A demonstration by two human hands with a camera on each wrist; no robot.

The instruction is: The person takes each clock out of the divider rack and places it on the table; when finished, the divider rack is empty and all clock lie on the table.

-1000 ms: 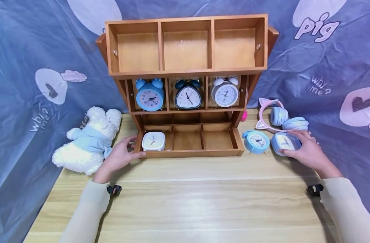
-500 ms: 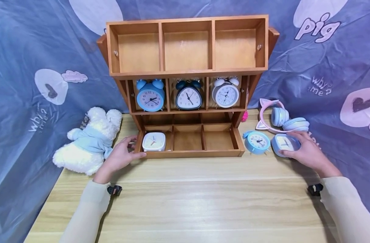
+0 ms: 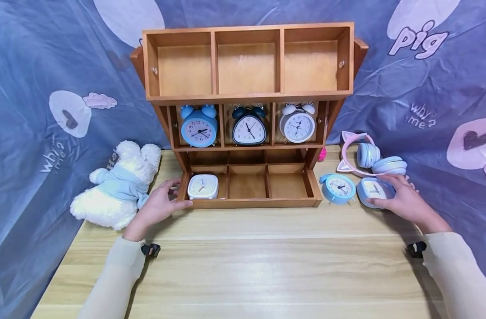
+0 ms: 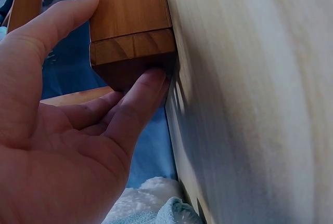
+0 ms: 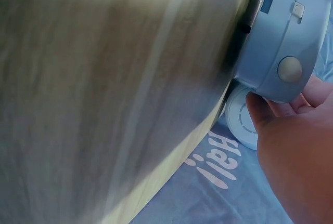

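In the head view my left hand (image 3: 160,204) holds the bottom left corner of a brown wooden shelf (image 3: 247,203). The left wrist view has its thumb at the front edge and its fingers against the end of the wood (image 4: 132,47). Far to the right, my right hand (image 3: 404,199) grips a blue square alarm clock (image 3: 374,188) between thumb and fingers. Seen from the right wrist, this clock (image 5: 283,37) shows its side with buttons and small feet, right at the tabletop. A round light-blue alarm clock (image 3: 339,188) stands just left of it.
A white square clock (image 3: 203,186) lies in the shelf's bottom left compartment. Three twin-bell clocks, blue (image 3: 199,128), dark (image 3: 248,128) and white (image 3: 297,126), fill the middle row. Cat-ear headphones (image 3: 388,165) lie behind the right hand; a white plush toy (image 3: 103,204) lies left.
The view has shifted very slightly. Both hands keep their places, and the shelf and clocks have not visibly moved.
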